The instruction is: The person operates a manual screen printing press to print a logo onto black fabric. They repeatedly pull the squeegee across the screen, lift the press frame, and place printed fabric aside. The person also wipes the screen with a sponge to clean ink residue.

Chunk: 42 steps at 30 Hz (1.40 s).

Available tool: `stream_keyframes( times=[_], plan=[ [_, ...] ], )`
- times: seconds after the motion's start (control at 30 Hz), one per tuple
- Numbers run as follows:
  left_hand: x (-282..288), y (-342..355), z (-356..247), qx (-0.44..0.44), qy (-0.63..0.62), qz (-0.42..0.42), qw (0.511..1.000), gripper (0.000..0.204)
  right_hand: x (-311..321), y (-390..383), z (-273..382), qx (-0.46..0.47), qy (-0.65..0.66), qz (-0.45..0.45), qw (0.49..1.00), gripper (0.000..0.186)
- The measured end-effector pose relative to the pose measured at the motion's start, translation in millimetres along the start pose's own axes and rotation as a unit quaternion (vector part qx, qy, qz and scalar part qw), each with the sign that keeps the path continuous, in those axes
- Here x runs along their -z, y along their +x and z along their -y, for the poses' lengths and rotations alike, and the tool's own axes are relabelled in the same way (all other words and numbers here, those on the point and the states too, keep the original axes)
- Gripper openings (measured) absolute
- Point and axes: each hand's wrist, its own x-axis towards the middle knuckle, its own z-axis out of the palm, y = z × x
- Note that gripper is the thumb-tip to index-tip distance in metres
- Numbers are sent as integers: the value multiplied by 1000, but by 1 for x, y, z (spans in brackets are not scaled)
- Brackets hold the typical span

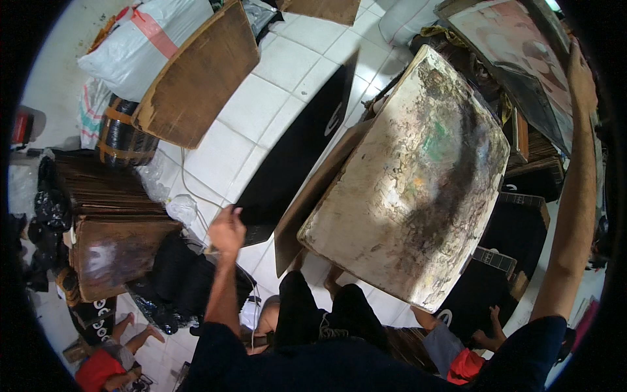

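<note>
My left hand (227,230) is closed at the near end of a long flat board covered in black cloth (294,144), which has a white mark on its far part. The board slants away over the white tiles. Far to the right, my right arm is stretched out. My right hand (581,81) grips the outer edge of a tilted framed screen (516,42) with pale pink smears; its fingertips are partly hidden. Between my hands stands a worktable with a worn, paint-stained top (411,176), touched by neither hand.
A brown board (202,78) leans by white sacks (147,42) at the far left. Below lie a stack of brown boards (121,222) and a black cloth pile (179,281). Black cloth-covered boards (513,228) lie right of the table. People sit at lower left (104,369) and lower right (464,366).
</note>
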Motion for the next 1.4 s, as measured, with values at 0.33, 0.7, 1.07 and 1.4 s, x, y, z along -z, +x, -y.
stream_keyframes(
  times=[0.33,0.7,1.07,1.4],
  plan=[
    [508,90,47,26,-68,-197,978,26,64,-27,50,-25,81,70,994,78],
    [428,60,144,108,-299,-140,938,29,77,-57,59,-12,94,20,995,72],
    [30,28,-55,139,-260,260,920,41,104,-85,66,-12,117,41,992,61],
    [-21,16,-177,-2,-263,331,906,54,91,-36,61,3,153,-28,988,58]
  ],
)
